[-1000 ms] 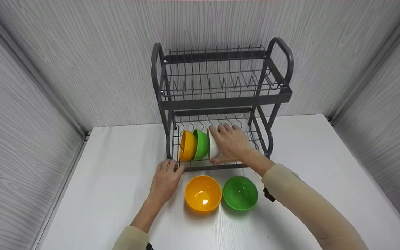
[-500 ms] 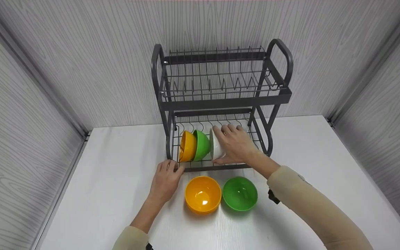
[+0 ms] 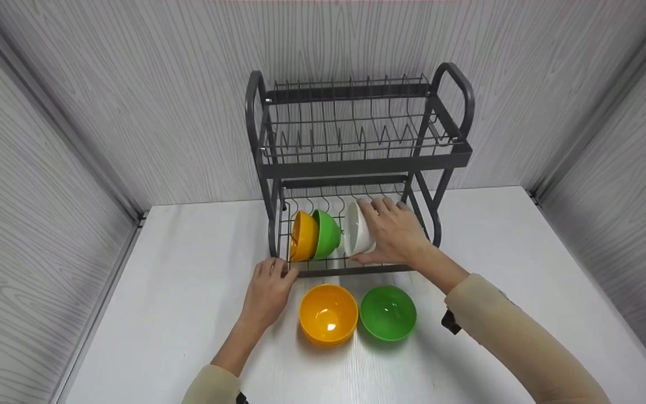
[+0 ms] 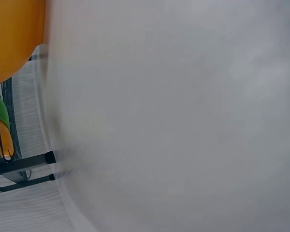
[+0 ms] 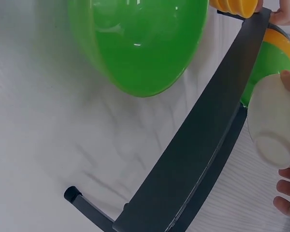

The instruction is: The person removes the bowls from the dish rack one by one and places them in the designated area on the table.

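Observation:
My right hand (image 3: 396, 235) grips a white bowl (image 3: 359, 230), which stands on its side in the lower tier of a dark metal dish rack (image 3: 365, 164). To its left, a green bowl (image 3: 327, 235) and an orange bowl (image 3: 303, 237) lean on their sides close together; a gap separates them from the white one. My left hand (image 3: 267, 294) holds the rack's front left corner. In the right wrist view the white bowl (image 5: 273, 121) shows its foot, with fingertips (image 5: 286, 205) below it. The left wrist view catches only a sliver of the left hand.
In front of the rack, orange bowls (image 3: 328, 314), apparently nested, stand upright beside a green bowl (image 3: 388, 312) on the white table (image 3: 188, 325). The rack's upper tier (image 3: 351, 126) has wire dividers. Grey wood-grain panels (image 3: 132, 101) enclose the back and sides.
My right hand has shifted the white bowl to the right, away from the green bowl in the rack, and its open side shows more. The left hand has stayed put.

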`<act>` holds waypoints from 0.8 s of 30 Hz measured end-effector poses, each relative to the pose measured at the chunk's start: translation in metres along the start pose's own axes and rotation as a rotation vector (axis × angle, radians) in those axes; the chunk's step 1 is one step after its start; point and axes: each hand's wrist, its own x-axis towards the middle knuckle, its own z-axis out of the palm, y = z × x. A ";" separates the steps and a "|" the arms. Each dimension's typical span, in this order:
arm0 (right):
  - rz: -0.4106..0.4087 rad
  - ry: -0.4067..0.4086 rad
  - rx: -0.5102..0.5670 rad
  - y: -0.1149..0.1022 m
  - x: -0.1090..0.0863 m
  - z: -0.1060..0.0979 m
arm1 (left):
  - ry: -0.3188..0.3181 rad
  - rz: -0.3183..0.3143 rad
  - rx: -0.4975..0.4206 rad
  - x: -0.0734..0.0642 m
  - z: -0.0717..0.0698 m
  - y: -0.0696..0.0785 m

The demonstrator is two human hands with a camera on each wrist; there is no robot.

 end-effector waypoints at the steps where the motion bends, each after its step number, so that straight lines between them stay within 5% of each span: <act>1: 0.006 0.006 0.016 0.001 -0.001 -0.001 | -0.001 0.000 0.001 0.000 0.000 0.000; 24: -0.010 0.187 0.112 0.003 -0.044 -0.011 | -0.020 -0.013 0.007 0.000 -0.001 0.002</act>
